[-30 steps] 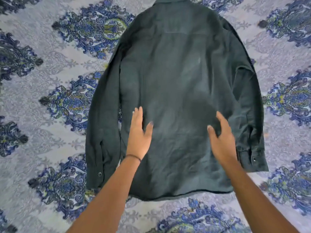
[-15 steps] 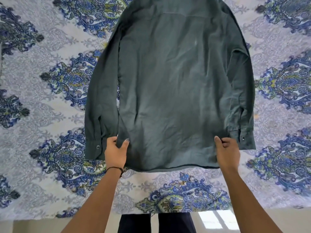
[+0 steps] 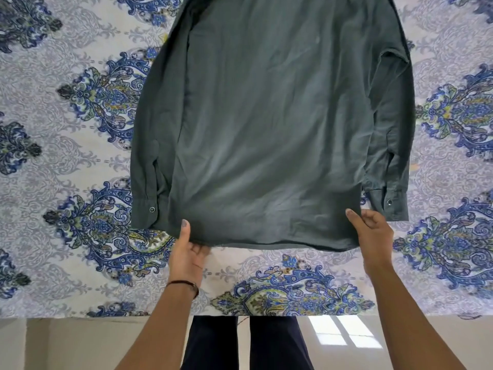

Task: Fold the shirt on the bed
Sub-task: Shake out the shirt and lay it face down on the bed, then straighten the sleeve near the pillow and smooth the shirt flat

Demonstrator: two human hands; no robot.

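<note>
A dark green long-sleeved shirt (image 3: 272, 124) lies back-up on the bed, collar end away from me, with both sleeves laid down along its sides. My left hand (image 3: 188, 252) pinches the hem at the bottom left corner, thumb on top and fingers under the cloth. At the bottom right corner my right hand (image 3: 372, 236) pinches the hem the same way. The hem sits slightly raised between the two hands. Each cuff shows a snap button, left cuff (image 3: 148, 209) and right cuff (image 3: 389, 202).
The bed wears a white-grey sheet (image 3: 66, 145) with blue paisley medallions. Its near edge runs across the lower part of the view, with pale floor (image 3: 80, 343) below it. My dark trouser legs (image 3: 245, 343) stand against the bed edge.
Both hands left the shirt's back, came down to the hem corners and took hold of them. My view has pulled back, so the bed edge and floor now show.
</note>
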